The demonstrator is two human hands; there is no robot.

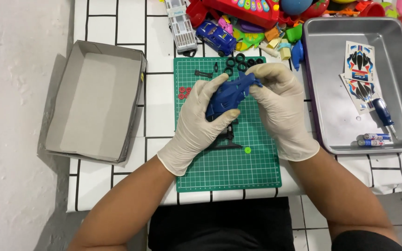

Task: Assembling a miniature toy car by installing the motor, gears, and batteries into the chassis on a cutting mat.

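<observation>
1. Head view: gloved left hand [195, 122] and right hand [282, 104] both closed around blue toy car body [229, 95], held above green cutting mat [229, 172].
2. Black tyres [240, 61] on mat's far edge.
3. Steel tray [331, 121] right, cardboard box [94, 102] left.

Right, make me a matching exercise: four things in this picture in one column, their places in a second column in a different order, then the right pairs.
Things:
1. blue toy car body
2. screwdriver
3. black tyres
4. cardboard box

Places:
A. at the far edge of the green cutting mat
B. left of the mat, on the table
C. held between the left hand and right hand
D. inside the metal tray

Pairs: 1-C, 2-D, 3-A, 4-B
</observation>
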